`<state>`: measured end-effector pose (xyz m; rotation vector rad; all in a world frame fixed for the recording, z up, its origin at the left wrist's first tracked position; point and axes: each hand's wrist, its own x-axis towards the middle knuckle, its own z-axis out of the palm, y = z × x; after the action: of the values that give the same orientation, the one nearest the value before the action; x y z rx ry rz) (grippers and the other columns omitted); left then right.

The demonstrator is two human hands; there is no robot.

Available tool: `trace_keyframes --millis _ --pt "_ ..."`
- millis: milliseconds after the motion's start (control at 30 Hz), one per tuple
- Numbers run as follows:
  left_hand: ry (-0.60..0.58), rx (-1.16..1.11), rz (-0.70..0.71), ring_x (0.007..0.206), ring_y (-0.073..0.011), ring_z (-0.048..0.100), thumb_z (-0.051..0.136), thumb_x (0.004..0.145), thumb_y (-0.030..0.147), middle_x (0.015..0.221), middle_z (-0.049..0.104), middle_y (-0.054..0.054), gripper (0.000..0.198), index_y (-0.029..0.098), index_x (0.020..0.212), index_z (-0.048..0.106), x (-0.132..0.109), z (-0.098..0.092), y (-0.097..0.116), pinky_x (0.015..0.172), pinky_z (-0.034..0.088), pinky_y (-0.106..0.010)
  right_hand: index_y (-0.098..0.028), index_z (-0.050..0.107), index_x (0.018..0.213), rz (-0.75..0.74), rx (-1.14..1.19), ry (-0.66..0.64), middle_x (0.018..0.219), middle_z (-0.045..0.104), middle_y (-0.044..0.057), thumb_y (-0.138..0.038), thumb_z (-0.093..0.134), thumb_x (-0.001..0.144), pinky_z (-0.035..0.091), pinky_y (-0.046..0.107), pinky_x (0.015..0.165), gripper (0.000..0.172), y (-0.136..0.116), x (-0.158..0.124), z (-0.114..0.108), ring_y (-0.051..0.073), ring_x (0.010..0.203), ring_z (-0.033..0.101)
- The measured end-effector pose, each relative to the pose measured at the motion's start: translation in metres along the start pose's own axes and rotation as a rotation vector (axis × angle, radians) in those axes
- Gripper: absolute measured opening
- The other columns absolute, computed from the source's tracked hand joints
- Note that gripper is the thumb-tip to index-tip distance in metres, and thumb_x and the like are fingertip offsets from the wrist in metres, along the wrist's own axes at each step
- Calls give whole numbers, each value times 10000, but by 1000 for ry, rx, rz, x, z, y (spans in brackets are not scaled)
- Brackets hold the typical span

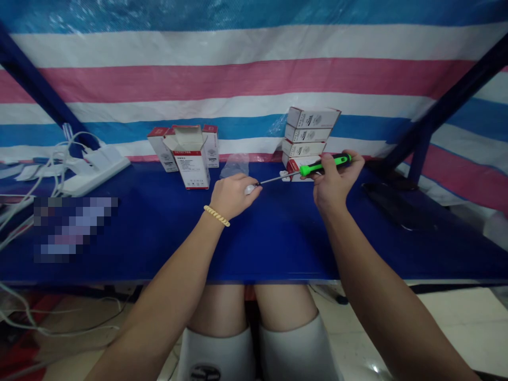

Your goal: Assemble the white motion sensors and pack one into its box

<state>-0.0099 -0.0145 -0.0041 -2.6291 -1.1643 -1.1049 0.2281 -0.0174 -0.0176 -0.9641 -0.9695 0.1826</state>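
A green and black screwdriver (313,168) is gripped by its handle in my right hand (337,177), its shaft pointing left. The tip of the shaft meets a small white piece (249,189) that my left hand (234,194) pinches; most of that piece is hidden by my fingers, so its kind does not show. Both hands are above the blue table. Just behind my left hand lies a clear plastic bag (235,164). An opened white and red carton (192,166) stands upright to the left of it.
Closed cartons (163,150) stand beside the opened one. Several more form a stack (311,119) behind my right hand. A white power strip (97,172) with tangled cables is at the left, and a dark phone-like slab (397,206) lies at the right of the blue table (273,248).
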Motion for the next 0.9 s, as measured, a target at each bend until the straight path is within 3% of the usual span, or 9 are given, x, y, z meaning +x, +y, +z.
trace_keyframes --millis 467,900 --pt "-2 21 24 854 -187 680 570 897 408 956 734 -60 278 198 961 741 0 2 -2 743 521 -301 -324 314 1217 13 -22 -8 1086 469 68 -614 525 836 570 330 530 523 0 0 1 173 835 609" --pt "-37 50 6 868 -197 684 600 885 373 944 734 -56 225 200 918 740 0 -1 -1 729 519 -303 -303 346 1187 0 1 -12 1071 519 67 -677 600 767 587 379 548 617 -7 -3 3 208 842 649"
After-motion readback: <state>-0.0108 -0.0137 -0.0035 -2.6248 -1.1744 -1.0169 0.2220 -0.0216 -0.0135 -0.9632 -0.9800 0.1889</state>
